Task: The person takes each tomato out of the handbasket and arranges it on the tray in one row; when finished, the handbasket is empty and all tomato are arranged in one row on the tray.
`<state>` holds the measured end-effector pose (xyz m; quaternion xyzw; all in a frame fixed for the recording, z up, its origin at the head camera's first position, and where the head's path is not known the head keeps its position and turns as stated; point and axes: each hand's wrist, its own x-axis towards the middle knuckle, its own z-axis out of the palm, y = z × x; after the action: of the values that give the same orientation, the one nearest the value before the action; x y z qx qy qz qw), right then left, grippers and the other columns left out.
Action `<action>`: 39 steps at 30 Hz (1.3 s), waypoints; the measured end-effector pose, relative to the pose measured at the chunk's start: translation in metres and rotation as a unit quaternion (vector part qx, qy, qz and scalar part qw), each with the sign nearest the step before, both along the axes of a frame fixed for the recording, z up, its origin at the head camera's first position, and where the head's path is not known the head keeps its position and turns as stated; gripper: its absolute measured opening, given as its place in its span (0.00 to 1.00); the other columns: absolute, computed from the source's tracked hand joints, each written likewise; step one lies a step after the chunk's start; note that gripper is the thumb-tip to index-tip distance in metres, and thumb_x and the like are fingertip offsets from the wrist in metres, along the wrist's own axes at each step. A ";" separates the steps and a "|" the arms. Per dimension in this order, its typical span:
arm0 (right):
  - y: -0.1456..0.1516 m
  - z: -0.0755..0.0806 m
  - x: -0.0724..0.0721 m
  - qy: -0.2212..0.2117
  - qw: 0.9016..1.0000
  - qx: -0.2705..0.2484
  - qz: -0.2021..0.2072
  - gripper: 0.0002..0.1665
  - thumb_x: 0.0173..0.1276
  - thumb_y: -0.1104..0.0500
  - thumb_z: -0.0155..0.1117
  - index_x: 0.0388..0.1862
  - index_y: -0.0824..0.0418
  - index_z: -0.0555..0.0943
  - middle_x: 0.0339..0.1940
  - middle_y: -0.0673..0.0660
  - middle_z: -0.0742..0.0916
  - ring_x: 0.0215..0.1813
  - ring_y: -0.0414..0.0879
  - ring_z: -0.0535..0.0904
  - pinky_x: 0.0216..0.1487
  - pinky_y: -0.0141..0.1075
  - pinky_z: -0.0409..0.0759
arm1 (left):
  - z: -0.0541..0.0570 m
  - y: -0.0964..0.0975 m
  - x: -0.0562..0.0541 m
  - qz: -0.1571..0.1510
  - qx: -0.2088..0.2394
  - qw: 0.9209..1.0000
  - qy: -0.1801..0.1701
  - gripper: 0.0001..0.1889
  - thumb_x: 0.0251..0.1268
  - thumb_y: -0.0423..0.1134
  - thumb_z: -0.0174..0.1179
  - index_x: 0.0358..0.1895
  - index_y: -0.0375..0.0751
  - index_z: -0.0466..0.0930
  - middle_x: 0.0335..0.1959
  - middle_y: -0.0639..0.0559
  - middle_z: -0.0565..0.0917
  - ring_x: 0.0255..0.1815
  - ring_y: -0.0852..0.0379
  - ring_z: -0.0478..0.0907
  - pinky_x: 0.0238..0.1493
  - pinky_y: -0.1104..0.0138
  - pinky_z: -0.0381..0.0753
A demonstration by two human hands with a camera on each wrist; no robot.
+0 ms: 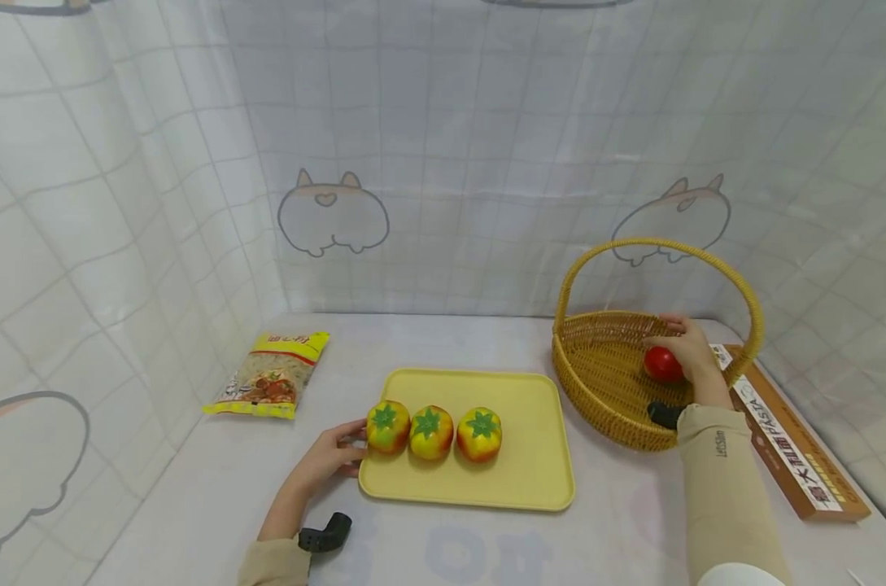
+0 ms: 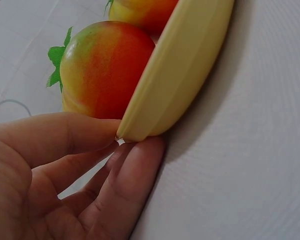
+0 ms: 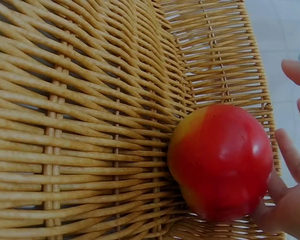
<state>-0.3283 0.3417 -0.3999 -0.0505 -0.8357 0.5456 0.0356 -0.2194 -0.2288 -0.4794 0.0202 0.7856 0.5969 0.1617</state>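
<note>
My left hand (image 1: 333, 456) pinches the left rim of a yellow tray (image 1: 530, 456). In the left wrist view the thumb lies over the rim and the fingertips (image 2: 145, 160) come up under it. Three yellow-red persimmon-like fruits (image 1: 479, 435) with green leafy tops stand in a row on the tray, the leftmost right by that hand. At the right, my right hand (image 1: 695, 354) reaches into a wicker basket (image 1: 596, 382). Its fingers are spread beside a red fruit (image 3: 225, 160) with a yellow patch, which rests against the basket's woven side.
A bag of dry food (image 1: 270, 374) lies at the back left of the table. A long brown pasta box (image 1: 794, 448) lies to the right of the basket. The basket's tall handle (image 1: 655, 242) arches over its opening. A printed white curtain (image 1: 443, 163) hangs behind and at the sides.
</note>
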 end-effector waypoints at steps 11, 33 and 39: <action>0.001 0.005 0.001 -0.091 0.995 0.026 0.044 0.47 0.61 0.66 0.57 0.73 0.68 0.43 0.70 0.77 0.47 0.68 0.71 0.49 0.64 0.61 0.56 | 0.001 -0.001 -0.002 -0.008 0.002 1.000 0.000 0.35 0.56 0.33 0.59 0.66 0.25 0.57 0.55 0.33 0.70 0.36 0.56 0.77 0.34 0.63 0.83; 0.003 -0.003 0.002 -0.158 0.969 0.143 0.128 0.47 0.53 0.64 0.64 0.68 0.75 0.53 0.65 0.78 0.56 0.52 0.62 0.62 0.44 0.39 0.71 | 0.001 -0.001 0.001 -0.002 -0.002 1.000 0.000 0.35 0.56 0.33 0.60 0.66 0.25 0.57 0.55 0.33 0.70 0.37 0.55 0.77 0.34 0.63 0.83; 0.001 -0.003 0.003 -0.153 0.980 0.075 0.106 0.49 0.61 0.57 0.61 0.71 0.72 0.45 0.66 0.77 0.54 0.61 0.67 0.59 0.57 0.51 0.69 | 0.000 -0.001 0.000 -0.002 0.005 1.000 0.000 0.35 0.55 0.33 0.60 0.66 0.25 0.57 0.55 0.33 0.70 0.36 0.55 0.77 0.34 0.63 0.83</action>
<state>-0.3258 0.3424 -0.4027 -0.0421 -0.8703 0.4681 -0.1471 -0.2190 -0.2302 -0.4798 0.0229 0.7827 0.6002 0.1630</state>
